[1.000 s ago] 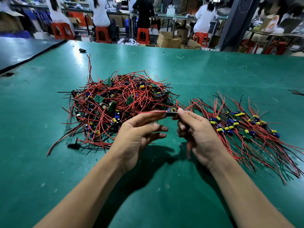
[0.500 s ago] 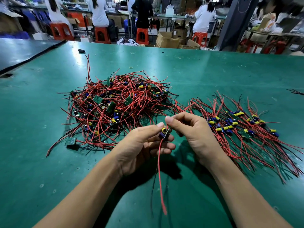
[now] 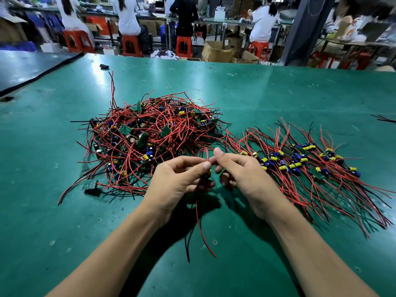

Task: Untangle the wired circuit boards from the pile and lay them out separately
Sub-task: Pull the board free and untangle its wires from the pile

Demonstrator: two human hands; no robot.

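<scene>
Held board: we see one small wired board (image 3: 208,173) lifted off the table, between the two hands in the middle of the view, just in front of the pile; mostly hidden, only a yellow part shows.
Its leads: a red lead (image 3: 200,228) and a black lead (image 3: 186,245) hang down from it and end on the table towards us; a red loop (image 3: 206,154) arches up above the fingertips.
Left hand (image 3: 180,181): fingers curled under and round the held board, thumb tip pressed on top.
Right hand (image 3: 242,174): index finger and thumb close on the red loop, tip to tip with the left thumb; the other fingers are curled in under the palm.
Pile (image 3: 150,136): a tangled heap of red and black wires and green boards, left of centre, just beyond the left hand.
Laid-out row (image 3: 300,161): boards with yellow and blue parts side by side on the right, wires fanned towards us and away; its near end touches the pile's wires.
Loose board (image 3: 90,186): alone at the pile's near-left edge.
Table (image 3: 257,93): green, scuffed; a rubber band (image 3: 169,87) lies beyond the pile.
Background: people sit on orange stools (image 3: 131,46) at benches, with cardboard boxes (image 3: 216,52) behind the table.
</scene>
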